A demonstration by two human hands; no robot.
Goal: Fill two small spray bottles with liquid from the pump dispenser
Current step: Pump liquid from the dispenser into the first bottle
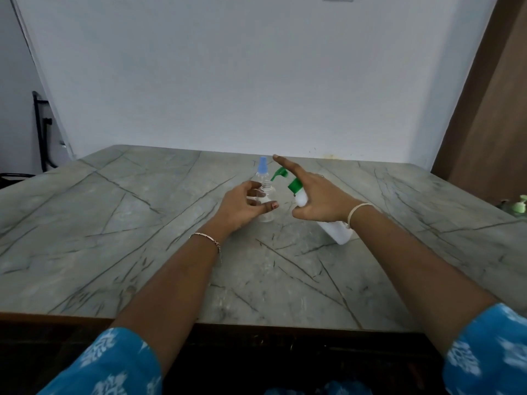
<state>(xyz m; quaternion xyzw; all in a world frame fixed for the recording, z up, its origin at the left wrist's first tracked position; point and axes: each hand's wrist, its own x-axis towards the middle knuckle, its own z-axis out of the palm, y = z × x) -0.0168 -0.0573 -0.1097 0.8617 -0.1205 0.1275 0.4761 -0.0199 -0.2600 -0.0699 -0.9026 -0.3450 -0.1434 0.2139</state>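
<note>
Filling seems barely begun: at centre frame the left hand grips the uncapped bottle, the right hand holds the tilted pump dispenser at its mouth, and the blue-capped bottle waits behind.

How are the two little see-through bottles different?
The near bottle has an open neck; the far bottle wears a blue cap. The left hand grips the near bottle; the far bottle stands untouched behind it. Both are clear, small and upright.
</note>
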